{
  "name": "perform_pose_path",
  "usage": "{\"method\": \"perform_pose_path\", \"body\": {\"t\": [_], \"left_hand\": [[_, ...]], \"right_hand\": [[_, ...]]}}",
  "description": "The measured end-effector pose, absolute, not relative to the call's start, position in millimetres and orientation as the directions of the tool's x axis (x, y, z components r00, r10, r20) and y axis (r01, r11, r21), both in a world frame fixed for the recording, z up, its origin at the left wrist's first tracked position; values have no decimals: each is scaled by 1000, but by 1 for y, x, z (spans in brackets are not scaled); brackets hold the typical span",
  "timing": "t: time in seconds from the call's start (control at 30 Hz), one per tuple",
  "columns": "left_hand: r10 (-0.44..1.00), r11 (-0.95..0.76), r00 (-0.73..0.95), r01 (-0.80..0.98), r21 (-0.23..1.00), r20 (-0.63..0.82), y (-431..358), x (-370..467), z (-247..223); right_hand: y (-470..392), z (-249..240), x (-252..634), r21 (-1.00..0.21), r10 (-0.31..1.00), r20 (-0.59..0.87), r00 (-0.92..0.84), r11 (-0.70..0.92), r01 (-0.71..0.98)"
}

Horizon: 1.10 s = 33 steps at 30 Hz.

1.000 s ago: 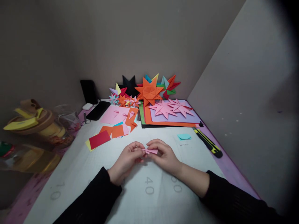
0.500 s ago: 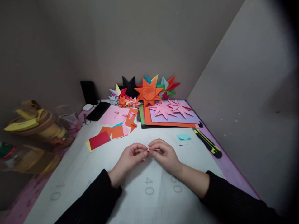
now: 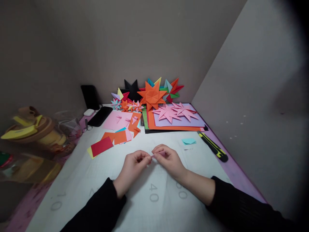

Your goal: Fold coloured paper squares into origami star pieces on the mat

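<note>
Both hands meet above the middle of the white mat (image 3: 135,206), fingertips close together. A small piece of pink paper (image 3: 162,153) is pinched between them, mostly covered by the fingers. My left hand (image 3: 134,166) grips its left end with thumb and forefinger. My right hand (image 3: 170,162) has its fingers curled over the other end. How the paper is folded cannot be made out. To the right, a folded light-blue paper (image 3: 189,141) lies on the mat. Small pink folded pieces (image 3: 118,118) rest on a pink sheet (image 3: 109,121) at the back left.
Red (image 3: 101,146) and orange paper (image 3: 120,137) lie left of the hands. A yellow-black box cutter (image 3: 212,146) lies at right. Folded stars (image 3: 152,95) stand against the wall, behind stacked coloured sheets (image 3: 178,129). A phone (image 3: 100,116), jars and a bottle (image 3: 31,167) line the left.
My right hand has turned slightly, so more of the pink paper shows behind its fingers. Both hands keep hold of it. The whole view has shifted a little.
</note>
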<state>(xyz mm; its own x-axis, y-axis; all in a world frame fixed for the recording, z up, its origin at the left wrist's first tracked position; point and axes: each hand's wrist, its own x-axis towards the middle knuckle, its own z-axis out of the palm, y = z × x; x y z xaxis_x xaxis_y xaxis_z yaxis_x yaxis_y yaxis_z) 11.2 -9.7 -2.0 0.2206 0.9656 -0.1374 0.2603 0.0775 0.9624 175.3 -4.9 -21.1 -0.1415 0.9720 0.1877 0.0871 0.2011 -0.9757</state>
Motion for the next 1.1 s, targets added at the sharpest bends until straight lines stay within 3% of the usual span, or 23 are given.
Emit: {"method": "perform_pose_path", "body": {"t": [0.27, 0.5, 0.63, 0.83, 1.0, 1.1], "left_hand": [[960, 23, 259, 291, 957, -102, -12, 13, 0], [983, 53, 159, 244, 968, -94, -10, 11, 2], [982, 133, 109, 186, 973, -155, -7, 10, -3], [955, 156, 213, 229, 961, -206, -9, 14, -6], [920, 116, 338, 245, 963, -197, -11, 16, -7], [921, 116, 331, 265, 957, -203, -11, 15, -9]], "right_hand": [[-6, -17, 175, -962, 978, 150, -145, 178, 206], [-5, -18, 174, -998, 985, 66, -160, 66, -4], [-4, -20, 172, -1000, 983, 20, -182, 20, -2], [-2, -27, 171, -989, 980, -131, -151, -139, -41], [-2, -25, 170, -987, 976, -70, -208, -98, -126], [-4, -20, 166, -988, 979, -14, -202, -44, -148]]}}
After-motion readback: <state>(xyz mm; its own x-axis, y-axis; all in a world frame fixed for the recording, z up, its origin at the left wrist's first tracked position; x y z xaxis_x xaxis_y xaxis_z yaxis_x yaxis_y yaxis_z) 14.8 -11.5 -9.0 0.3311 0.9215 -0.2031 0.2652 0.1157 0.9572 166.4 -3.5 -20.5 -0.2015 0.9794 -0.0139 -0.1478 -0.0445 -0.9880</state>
